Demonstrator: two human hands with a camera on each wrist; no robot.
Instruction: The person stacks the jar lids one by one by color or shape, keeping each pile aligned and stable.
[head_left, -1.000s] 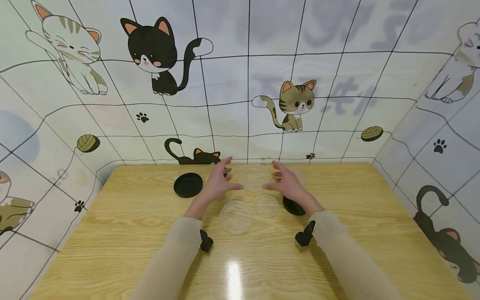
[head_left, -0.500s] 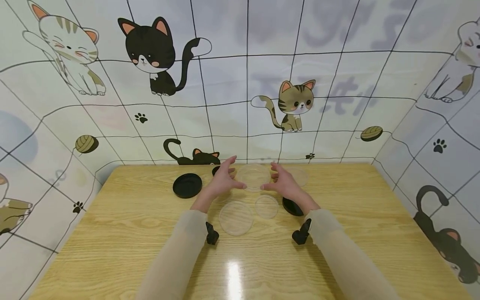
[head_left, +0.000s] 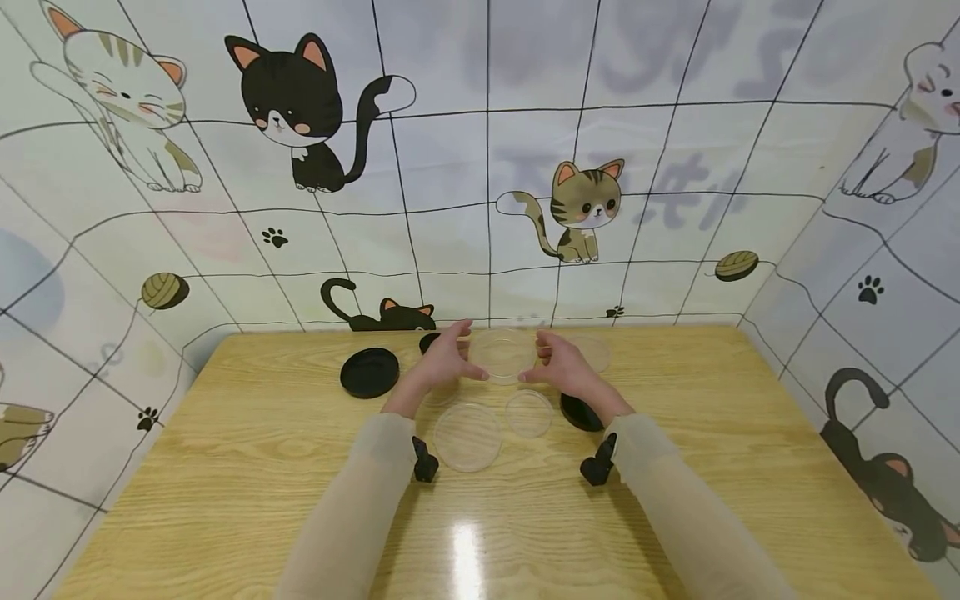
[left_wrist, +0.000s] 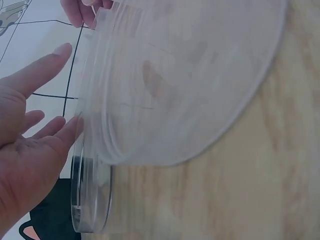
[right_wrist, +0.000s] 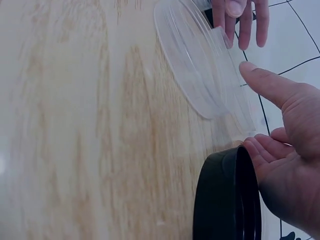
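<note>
A large clear round container (head_left: 504, 354) sits near the back edge of the wooden table. My left hand (head_left: 442, 365) is at its left side, thumb and fingers spread. In the left wrist view, its fingertips are close to a clear ribbed wall (left_wrist: 102, 85); contact is hard to tell. My right hand (head_left: 561, 365) curves loosely by the container's right side. The right wrist view has this thumb (right_wrist: 265, 82) apart from the clear container (right_wrist: 192, 60). A black round dish (head_left: 579, 412) lies partly hidden beneath the right wrist.
Two clear discs, one larger (head_left: 468, 437) and one smaller (head_left: 529, 413), lie in front of the hands. Another faint clear disc (head_left: 592, 354) is at back right. A black dish (head_left: 370, 372) stands left, and a smaller black piece (head_left: 428, 342) is partly covered by the left hand.
My left hand has shifted slightly right, closer to the clear container. The right hand's fingers have drawn in a little toward its rim. The head view has turned slightly right.
</note>
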